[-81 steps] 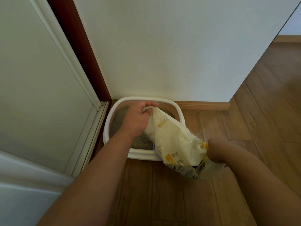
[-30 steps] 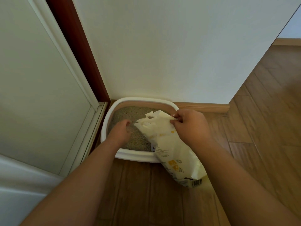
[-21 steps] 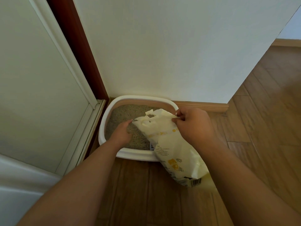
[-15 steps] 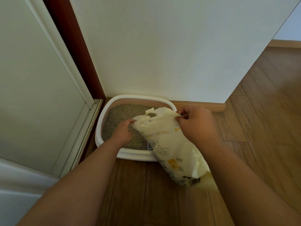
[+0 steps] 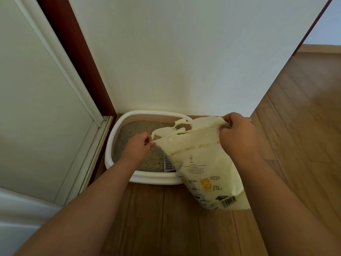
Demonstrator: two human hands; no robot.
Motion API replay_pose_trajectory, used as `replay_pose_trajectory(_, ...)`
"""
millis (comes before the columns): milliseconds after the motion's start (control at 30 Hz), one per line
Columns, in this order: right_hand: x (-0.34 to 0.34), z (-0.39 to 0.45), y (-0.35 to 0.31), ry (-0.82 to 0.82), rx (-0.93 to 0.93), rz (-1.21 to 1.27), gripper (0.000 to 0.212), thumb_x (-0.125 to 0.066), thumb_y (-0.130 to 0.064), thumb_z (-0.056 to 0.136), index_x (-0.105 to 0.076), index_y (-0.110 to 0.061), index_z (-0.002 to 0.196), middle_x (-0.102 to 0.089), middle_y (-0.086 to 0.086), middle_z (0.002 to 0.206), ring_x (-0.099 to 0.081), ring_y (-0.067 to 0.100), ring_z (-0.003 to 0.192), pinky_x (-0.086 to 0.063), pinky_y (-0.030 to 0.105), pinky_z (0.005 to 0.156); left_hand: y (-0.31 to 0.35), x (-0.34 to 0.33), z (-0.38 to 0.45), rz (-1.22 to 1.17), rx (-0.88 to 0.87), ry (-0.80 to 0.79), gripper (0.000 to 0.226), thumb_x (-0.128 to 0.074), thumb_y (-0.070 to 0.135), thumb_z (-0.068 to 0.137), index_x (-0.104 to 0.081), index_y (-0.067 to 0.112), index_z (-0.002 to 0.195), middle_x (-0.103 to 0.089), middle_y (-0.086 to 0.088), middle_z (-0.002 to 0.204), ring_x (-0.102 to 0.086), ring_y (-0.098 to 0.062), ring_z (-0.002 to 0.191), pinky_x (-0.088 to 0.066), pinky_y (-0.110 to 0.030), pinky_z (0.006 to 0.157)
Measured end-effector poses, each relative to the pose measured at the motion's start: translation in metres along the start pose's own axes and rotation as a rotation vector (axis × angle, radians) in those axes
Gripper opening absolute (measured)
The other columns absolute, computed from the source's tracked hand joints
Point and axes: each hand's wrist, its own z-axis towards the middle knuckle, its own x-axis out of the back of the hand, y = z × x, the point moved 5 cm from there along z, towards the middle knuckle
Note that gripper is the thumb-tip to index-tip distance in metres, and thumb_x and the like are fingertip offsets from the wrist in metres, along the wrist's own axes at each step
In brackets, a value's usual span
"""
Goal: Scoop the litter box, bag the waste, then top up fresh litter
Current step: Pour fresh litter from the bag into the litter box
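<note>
Both hands pinched the litter bag (image 5: 204, 163) mouth, left hand (image 5: 137, 145) and right hand (image 5: 237, 133) spreading it over the litter box (image 5: 118, 126), likely for pouring.

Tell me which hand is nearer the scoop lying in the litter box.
Left. The left hand pinches the litter bag just above-left of the grey scoop; the right hand grips the bag's far top corner.

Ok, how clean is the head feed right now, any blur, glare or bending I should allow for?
Head view: dim, warm light, no glare; wide-angle bending curves the door frame and wall edge. Left hand, right hand and litter bag read fairly sharp, though its print is too small to read; the floor at right looks smeared.
</note>
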Motion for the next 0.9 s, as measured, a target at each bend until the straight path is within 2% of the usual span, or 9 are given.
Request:
replay_pose_trajectory(133,0.011,-0.001,0.001,0.019,-0.02,0.017,0.035,-0.045,0.002,0.088,-0.064,-0.016,0.112,-0.054,-0.012,0.079,-0.061,0.017,0.073,-0.054,0.039,0.065,0.012,-0.001,-0.002,0.079,-0.036,-0.058,0.008,-0.064,0.023,0.102,-0.058,0.021,0.097,-0.068,0.001,0.098,-0.064,-0.017,0.09,-0.056,-0.037,0.077)
replay_pose_trajectory(200,0.012,-0.002,0.001,0.016,-0.021,0.015,0.035,-0.046,0.002,0.089,-0.064,-0.017,0.112,-0.052,-0.012,0.079,-0.061,0.017,0.072,-0.056,0.041,0.067,0.017,-0.002,-0.002,0.114,-0.044,-0.089,0.005,-0.062,0.021,0.103,-0.061,0.021,0.108,-0.069,-0.001,0.105,-0.064,-0.019,0.094,-0.057,-0.04,0.083)
replay_pose_trajectory(267,0.013,-0.003,0.0,0.009,-0.016,0.006,0.036,-0.045,0.002,0.089,-0.064,-0.018,0.113,-0.05,-0.011,0.078,-0.061,0.017,0.071,-0.054,0.038,0.065,0.019,-0.003,-0.001,0.146,-0.06,-0.116,0.026,-0.06,0.018,0.104,-0.062,0.02,0.13,-0.069,-0.003,0.115,-0.064,-0.019,0.103,-0.056,-0.041,0.092)
replay_pose_trajectory(333,0.013,-0.004,-0.001,-0.002,-0.016,-0.011,0.037,-0.045,0.003,0.088,-0.064,-0.017,0.113,-0.05,-0.01,0.077,-0.062,0.019,0.07,-0.055,0.038,0.064,0.019,-0.005,-0.002,0.178,-0.065,-0.133,0.036,-0.056,0.016,0.106,-0.059,0.019,0.141,-0.068,-0.005,0.118,-0.063,-0.019,0.104,-0.054,-0.038,0.091)
replay_pose_trajectory(433,0.015,-0.004,0.0,-0.003,-0.03,-0.019,0.037,-0.045,0.004,0.087,-0.064,-0.017,0.112,-0.051,-0.01,0.077,-0.063,0.02,0.07,-0.06,0.044,0.067,0.016,-0.007,-0.003,0.206,-0.047,-0.118,0.021,-0.053,0.019,0.107,-0.069,0.018,0.12,-0.068,-0.005,0.106,-0.059,-0.013,0.086,-0.046,-0.03,0.072)
replay_pose_trajectory(567,0.017,-0.003,0.004,0.037,-0.021,-0.046,0.037,-0.045,0.002,0.086,-0.064,-0.017,0.112,-0.054,-0.01,0.076,-0.06,0.017,0.068,-0.057,0.041,0.066,0.02,0.0,-0.012,0.096,-0.014,-0.041,0.017,-0.053,0.02,0.107,-0.068,0.017,0.115,-0.066,0.0,0.108,-0.061,-0.016,0.092,-0.05,-0.034,0.08)
replay_pose_trajectory(700,0.018,0.001,0.013,0.067,-0.014,-0.113,0.029,-0.043,-0.005,0.086,-0.061,-0.019,0.105,-0.062,-0.002,0.07,-0.06,0.021,0.065,-0.054,0.045,0.075,0.034,0.01,-0.025,0.002,0.022,0.042,0.014,-0.052,0.023,0.108,-0.065,0.021,0.111,-0.068,0.002,0.094,-0.061,-0.014,0.08,-0.047,-0.031,0.064)
replay_pose_trajectory(800,0.021,0.004,0.021,0.064,-0.045,-0.091,0.026,-0.042,-0.006,0.09,-0.058,-0.014,0.109,-0.059,0.001,0.074,-0.054,0.018,0.063,-0.041,0.033,0.054,0.054,0.013,-0.036,-0.085,0.011,0.075,0.013,-0.054,0.023,0.108,-0.066,0.022,0.109,-0.069,0.005,0.097,-0.066,-0.013,0.086,-0.057,-0.033,0.072)
replay_pose_trajectory(900,0.025,0.004,0.026,0.068,-0.064,-0.058,0.025,-0.04,-0.004,0.093,-0.056,-0.011,0.111,-0.055,-0.001,0.074,-0.048,0.014,0.061,-0.031,0.028,0.051,0.068,0.011,-0.045,-0.129,-0.016,0.07,0.012,-0.055,0.022,0.107,-0.066,0.023,0.104,-0.071,0.006,0.101,-0.069,-0.011,0.093,-0.061,-0.038,0.082)
